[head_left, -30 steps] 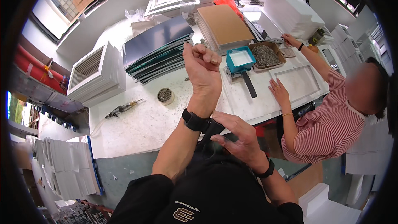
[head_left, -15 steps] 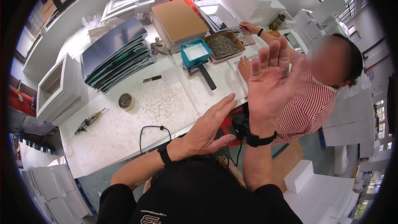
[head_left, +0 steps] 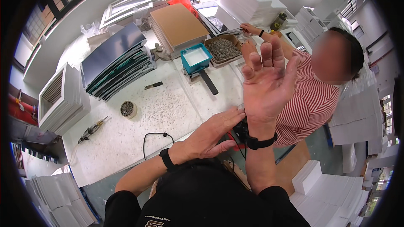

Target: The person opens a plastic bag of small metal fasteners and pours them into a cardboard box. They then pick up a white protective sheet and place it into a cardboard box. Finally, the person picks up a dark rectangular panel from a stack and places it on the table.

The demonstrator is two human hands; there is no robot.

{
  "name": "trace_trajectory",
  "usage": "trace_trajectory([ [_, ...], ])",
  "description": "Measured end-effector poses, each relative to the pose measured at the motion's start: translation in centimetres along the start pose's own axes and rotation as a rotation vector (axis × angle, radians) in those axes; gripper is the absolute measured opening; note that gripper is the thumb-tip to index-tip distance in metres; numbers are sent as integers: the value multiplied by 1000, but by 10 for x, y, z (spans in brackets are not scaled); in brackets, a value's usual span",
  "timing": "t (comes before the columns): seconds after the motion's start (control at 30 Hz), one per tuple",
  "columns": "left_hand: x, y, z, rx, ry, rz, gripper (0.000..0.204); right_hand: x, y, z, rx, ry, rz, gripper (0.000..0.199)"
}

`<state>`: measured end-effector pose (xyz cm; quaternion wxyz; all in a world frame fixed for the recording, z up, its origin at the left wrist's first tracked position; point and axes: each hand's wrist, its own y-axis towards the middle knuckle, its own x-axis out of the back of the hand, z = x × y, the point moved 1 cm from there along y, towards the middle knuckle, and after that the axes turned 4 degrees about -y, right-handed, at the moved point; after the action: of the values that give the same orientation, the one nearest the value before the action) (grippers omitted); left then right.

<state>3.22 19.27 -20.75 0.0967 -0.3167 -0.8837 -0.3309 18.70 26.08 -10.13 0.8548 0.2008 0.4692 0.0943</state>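
Observation:
My left hand holds nothing; its fingers are stretched out and together, thumb apart, with the fingertips close to my right wrist. My right hand is raised with the palm showing, fingers slightly bent and thumb apart, and is empty too. Each wrist wears a black strap; a small dark device sits beside the right one, partly hidden by the left fingers. Beyond my hands, a teal tray with white contents and a dark handle rests on the white table.
On the table are a knife, a round tub of small metal pieces, a power screwdriver, stacked dark sheets, white frames, brown boards and a box of metal bits. A co-worker in a striped shirt works at right.
My left fingertips have come closer to my right wrist, now covering part of the dark device. My right fingers have bent a little more. The co-worker's nearer hand has shifted farther back.

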Motion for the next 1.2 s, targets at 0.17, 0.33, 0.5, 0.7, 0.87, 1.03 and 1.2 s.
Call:
trace_trajectory([
  [0.17,-1,0,0,7,-25,3,74,1,2,-3,1,15,12,63],
  [0.33,1,-2,3,33,-13,32,76,0,1,-5,-9,32,4,64],
  [0.5,4,-9,5,36,69,-145,82,6,-2,-8,-41,22,-25,65],
  [0.7,-4,-10,5,44,113,37,84,9,0,-16,-61,-53,12,65],
  [0.87,-10,-15,4,82,54,108,79,10,-3,-20,-77,-31,38,65],
  [1.03,-11,-15,1,131,-13,120,82,8,-6,-20,-92,-35,51,63],
  [1.2,-7,-19,-2,204,-41,144,84,3,-8,-27,-116,-47,66,59],
])
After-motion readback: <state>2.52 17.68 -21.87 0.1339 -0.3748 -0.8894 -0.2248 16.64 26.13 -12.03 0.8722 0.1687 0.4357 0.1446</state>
